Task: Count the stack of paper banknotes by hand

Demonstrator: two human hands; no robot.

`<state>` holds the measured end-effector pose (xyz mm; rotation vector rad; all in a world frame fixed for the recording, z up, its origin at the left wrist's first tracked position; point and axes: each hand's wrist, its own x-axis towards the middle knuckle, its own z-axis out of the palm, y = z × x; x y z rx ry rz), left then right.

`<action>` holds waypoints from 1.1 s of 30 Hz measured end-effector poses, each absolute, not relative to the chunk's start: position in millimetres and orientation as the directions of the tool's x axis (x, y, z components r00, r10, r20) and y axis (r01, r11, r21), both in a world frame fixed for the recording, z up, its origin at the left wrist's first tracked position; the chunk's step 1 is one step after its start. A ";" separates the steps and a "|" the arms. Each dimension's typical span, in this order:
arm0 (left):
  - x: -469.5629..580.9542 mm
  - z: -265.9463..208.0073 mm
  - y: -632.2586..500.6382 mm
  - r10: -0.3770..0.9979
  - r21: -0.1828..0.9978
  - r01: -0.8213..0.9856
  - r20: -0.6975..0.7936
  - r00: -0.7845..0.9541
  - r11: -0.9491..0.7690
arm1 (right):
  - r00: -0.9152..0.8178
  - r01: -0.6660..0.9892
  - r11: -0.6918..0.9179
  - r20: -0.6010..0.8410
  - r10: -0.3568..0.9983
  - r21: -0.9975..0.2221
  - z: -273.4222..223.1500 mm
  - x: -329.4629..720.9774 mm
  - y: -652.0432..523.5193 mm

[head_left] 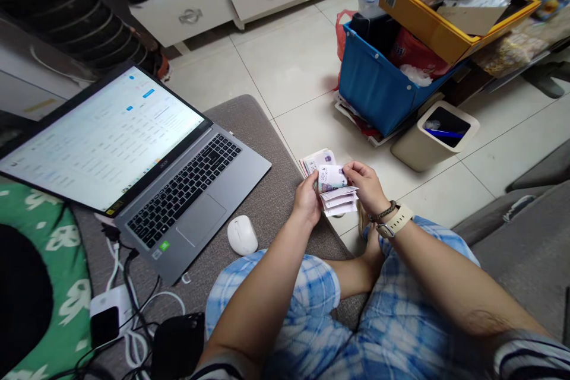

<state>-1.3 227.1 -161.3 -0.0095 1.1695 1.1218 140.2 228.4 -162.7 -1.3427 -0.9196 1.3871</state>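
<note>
Banknotes [332,181] sit fanned between both hands, left hand [307,197] and right hand [367,185] with fingers closed on the stack, several already spread, apparently mid-count.

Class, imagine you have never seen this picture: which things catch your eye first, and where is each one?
At centre, the left hand and right hand together hold a stack of banknotes above the knees. To the left, an open laptop with a bright screen sits on a grey cushion. Upper right, a blue bin stands on the tiled floor.
</note>
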 end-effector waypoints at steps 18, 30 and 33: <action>-4.5 -164.6 227.1 0.691 0.510 -0.676 -0.723 0.000 0.532 | -0.023 -0.171 -0.293 -0.293 0.956 -0.941 -162.5 139.7 227.5; -0.8 -153.7 225.8 0.683 0.552 -0.657 -0.726 -0.076 0.513 | 0.133 -0.210 -0.254 -0.285 0.949 -0.944 -169.9 140.9 227.6; -1.1 -154.6 224.9 0.694 0.562 -0.653 -0.716 -0.076 0.508 | 0.172 -0.216 -0.250 -0.289 0.942 -0.944 -174.7 141.2 229.4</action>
